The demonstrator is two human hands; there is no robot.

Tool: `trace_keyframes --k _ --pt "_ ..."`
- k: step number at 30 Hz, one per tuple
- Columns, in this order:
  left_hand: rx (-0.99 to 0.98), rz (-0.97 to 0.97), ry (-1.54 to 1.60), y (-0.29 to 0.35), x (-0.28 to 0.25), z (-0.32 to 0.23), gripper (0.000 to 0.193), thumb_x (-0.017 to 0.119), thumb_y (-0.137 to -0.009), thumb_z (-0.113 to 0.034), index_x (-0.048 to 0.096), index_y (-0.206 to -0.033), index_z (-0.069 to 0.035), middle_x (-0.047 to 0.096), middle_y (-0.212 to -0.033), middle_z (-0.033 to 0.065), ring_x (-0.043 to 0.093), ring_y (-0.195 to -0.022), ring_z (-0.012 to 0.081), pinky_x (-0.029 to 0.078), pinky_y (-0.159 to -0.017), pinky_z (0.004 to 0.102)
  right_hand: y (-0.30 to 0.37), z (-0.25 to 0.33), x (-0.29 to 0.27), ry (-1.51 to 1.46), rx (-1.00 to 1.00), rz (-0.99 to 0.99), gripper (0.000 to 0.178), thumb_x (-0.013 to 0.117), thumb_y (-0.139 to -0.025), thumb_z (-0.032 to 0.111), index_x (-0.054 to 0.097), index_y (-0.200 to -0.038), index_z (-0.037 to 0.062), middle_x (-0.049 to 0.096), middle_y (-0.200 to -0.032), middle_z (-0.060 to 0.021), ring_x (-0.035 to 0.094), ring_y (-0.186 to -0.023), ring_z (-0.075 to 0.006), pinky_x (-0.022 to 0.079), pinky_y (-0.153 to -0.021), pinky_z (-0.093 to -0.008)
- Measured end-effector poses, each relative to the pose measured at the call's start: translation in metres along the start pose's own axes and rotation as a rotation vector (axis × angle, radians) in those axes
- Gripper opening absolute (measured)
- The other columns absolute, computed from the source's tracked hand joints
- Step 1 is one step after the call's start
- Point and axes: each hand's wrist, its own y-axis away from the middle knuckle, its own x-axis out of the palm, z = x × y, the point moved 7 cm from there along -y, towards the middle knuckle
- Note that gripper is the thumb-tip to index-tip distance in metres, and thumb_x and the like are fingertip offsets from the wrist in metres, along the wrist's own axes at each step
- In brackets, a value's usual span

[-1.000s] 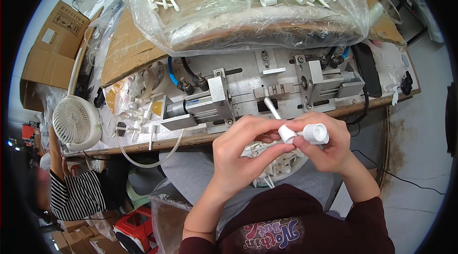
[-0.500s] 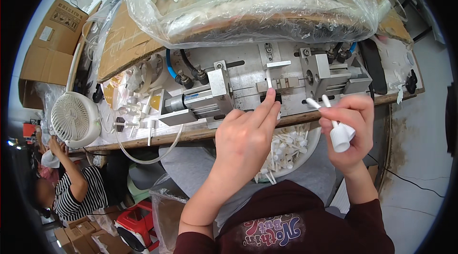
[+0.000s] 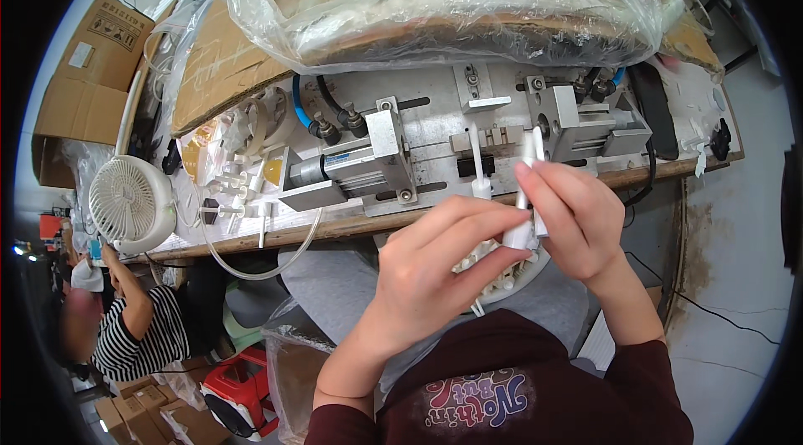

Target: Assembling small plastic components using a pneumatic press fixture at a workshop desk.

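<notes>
My right hand [image 3: 577,219] pinches two white capped applicators [image 3: 537,146], stems pointing away from me and caps toward me. With thumb and fingertips, my left hand [image 3: 435,261] closes on the cap of one of them, so both hands meet there. Another white capped applicator [image 3: 477,152] sits in the metal holder [image 3: 503,137] at the middle of the fixture, its cap toward me. Beneath my hands, a white tub [image 3: 539,266] of similar white pieces is partly hidden.
Pneumatic cylinders flank the holder, the left cylinder [image 3: 351,173] and the right cylinder [image 3: 598,131]. Behind them, a plastic bag [image 3: 376,35] of applicators lies on cardboard. A white fan [image 3: 130,202] stands at left; a person in a striped shirt [image 3: 142,332] sits beyond.
My left hand has left the holder and moved right to the applicators in my right hand. My right hand has shifted left. The applicator in the holder is now uncovered.
</notes>
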Motion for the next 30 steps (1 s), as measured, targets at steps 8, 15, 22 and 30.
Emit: trace_keyframes --k 8,15,22,30 --pt "0.085 -0.040 -0.590 0.008 0.017 0.019 0.031 0.081 -0.074 -0.009 0.075 -0.104 -0.006 0.073 -0.110 0.0066 0.065 -0.066 0.0170 0.051 -0.060 0.0277 0.003 -0.024 -0.002 -0.198 0.182 -0.037 0.039 0.069 -0.077 0.000 0.066 -0.116 -0.0079 0.068 -0.114 -0.0222 0.069 -0.094 -0.0324 0.057 -0.078 -0.0353" --pt "0.073 0.006 -0.695 -0.002 0.020 0.024 0.030 0.081 -0.073 -0.013 0.075 -0.102 -0.009 0.074 -0.112 0.0023 0.059 -0.056 0.0159 0.047 -0.055 0.0268 0.000 -0.022 -0.008 -0.393 0.324 0.026 0.046 0.077 -0.079 0.004 0.062 -0.121 -0.0072 0.063 -0.126 -0.0237 0.068 -0.104 -0.0330 0.056 -0.087 -0.0360" --pt "0.082 -0.013 -0.668 -0.001 0.017 0.027 0.031 0.082 -0.072 -0.013 0.075 -0.102 -0.009 0.074 -0.112 0.0024 0.059 -0.056 0.0163 0.047 -0.054 0.0270 0.004 -0.014 0.003 -0.411 0.390 0.096 0.034 0.077 -0.076 0.000 0.065 -0.108 -0.0022 0.064 -0.124 -0.0222 0.068 -0.101 -0.0319 0.057 -0.081 -0.0363" --pt "0.014 0.252 -0.372 0.031 0.020 0.019 0.029 0.081 -0.074 -0.017 0.074 -0.101 -0.009 0.074 -0.108 0.0027 0.063 -0.061 0.0197 0.049 -0.057 0.0304 0.005 0.000 0.023 -0.154 0.173 0.309 0.031 0.068 -0.076 0.006 0.066 -0.106 -0.0008 0.068 -0.124 -0.0160 0.064 -0.069 -0.0171 0.048 -0.060 -0.0293"
